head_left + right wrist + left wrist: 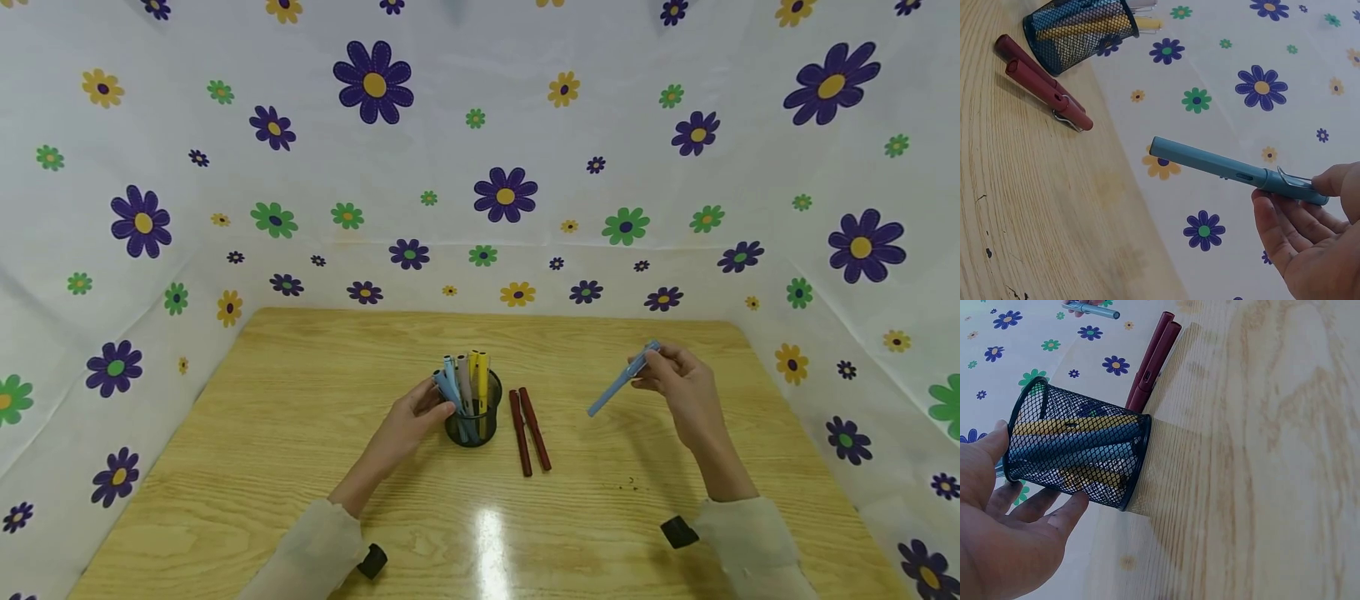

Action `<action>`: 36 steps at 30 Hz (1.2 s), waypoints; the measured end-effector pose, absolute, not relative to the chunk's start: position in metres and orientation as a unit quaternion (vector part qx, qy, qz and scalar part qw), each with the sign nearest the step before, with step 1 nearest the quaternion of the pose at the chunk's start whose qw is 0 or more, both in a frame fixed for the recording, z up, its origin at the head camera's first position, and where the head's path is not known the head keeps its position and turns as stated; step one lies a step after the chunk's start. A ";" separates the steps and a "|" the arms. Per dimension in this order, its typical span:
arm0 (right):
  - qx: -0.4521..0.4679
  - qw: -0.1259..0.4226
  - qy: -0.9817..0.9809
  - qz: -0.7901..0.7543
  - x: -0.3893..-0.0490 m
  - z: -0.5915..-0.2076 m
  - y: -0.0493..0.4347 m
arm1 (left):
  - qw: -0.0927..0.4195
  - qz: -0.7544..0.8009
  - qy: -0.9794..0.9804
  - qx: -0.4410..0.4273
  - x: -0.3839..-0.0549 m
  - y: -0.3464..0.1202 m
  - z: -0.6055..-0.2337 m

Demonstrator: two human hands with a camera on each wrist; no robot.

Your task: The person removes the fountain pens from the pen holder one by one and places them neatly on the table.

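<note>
Now our left hand (pixel 405 425) grips a pen-filled cup (pixel 1079 440); our right hand (pixel 686 392) pinches a blue pen (pixel 1210 164), leaving two red pens (pixel 535 429) between.

Blue pen (pixel 1216 165): capped, metal clip, slanted, held above bench (pixel 285 392) by right hand (pixel 681 385). Black mesh cup (pixel 1116 478): upright, gripped by left hand (pixel 411 423), containing blue, grey and yellow pens (pixel 482 382).
</note>
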State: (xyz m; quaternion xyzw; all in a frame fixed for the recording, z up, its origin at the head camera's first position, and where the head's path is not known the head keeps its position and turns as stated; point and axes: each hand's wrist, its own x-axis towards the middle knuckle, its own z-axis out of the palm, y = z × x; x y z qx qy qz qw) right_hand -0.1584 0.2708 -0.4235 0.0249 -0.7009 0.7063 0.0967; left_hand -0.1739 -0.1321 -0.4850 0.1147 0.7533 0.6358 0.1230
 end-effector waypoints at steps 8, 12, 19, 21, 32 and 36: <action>0.014 0.081 -0.725 0.684 -0.159 -0.427 0.270 | 0.118 0.633 0.755 0.120 -0.174 -0.133 -0.487; 0.012 0.075 -0.732 0.677 -0.159 -0.429 0.268 | 0.119 0.636 0.753 0.122 -0.175 -0.133 -0.488; 0.017 0.068 -0.738 0.672 -0.160 -0.435 0.265 | 0.121 0.632 0.756 0.125 -0.176 -0.133 -0.489; 0.018 0.064 -0.739 0.670 -0.160 -0.436 0.264 | 0.121 0.632 0.756 0.124 -0.176 -0.133 -0.489; 0.012 0.041 -0.763 0.645 -0.163 -0.446 0.259 | 0.118 0.633 0.756 0.119 -0.175 -0.133 -0.489; 0.004 0.030 -0.767 0.641 -0.163 -0.449 0.257 | 0.116 0.634 0.755 0.117 -0.175 -0.133 -0.489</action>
